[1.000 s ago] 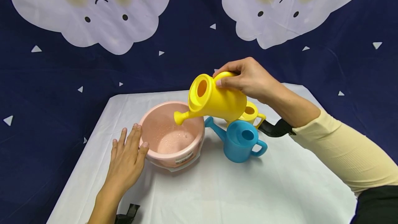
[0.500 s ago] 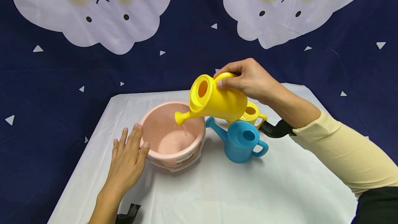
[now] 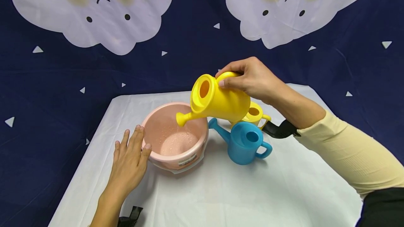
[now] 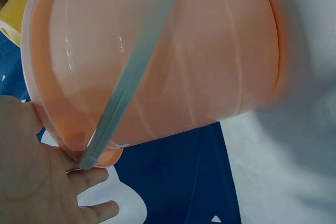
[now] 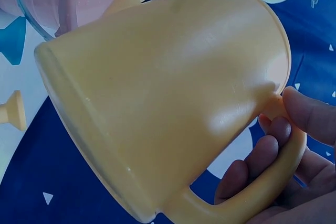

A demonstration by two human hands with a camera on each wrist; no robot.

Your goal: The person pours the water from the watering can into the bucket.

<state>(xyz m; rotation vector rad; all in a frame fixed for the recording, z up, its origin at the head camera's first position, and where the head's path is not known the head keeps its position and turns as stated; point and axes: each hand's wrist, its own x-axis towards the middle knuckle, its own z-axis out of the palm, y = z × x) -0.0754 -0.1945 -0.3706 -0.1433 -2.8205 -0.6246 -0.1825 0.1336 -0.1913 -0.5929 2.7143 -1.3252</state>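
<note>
My right hand (image 3: pixel 254 80) grips the handle of a yellow watering can (image 3: pixel 224 102), its fingers curled through the loop in the right wrist view. The can is tilted to the left, its spout over the opening of a pink bucket (image 3: pixel 172 158). Droplets dot the bucket's inside, and what looks like shallow water covers its bottom. With fingers straight and spread, my left hand (image 3: pixel 127 164) touches the bucket's left rim. In the left wrist view, the bucket's pale handle (image 4: pixel 128 74) hangs down against its side, close to my fingers.
Right of the bucket, a blue watering can (image 3: pixel 244 144) stands on the white-covered table (image 3: pixel 221 192). Behind it is a second yellow watering can (image 3: pixel 254 113), partly hidden by the held one. A dark blue cloth (image 3: pixel 195 38) with printed clouds hangs at the back.
Both hands and the tilted yellow watering can stay almost in place. A thin trickle below the spout half a second ago is not visible now.
</note>
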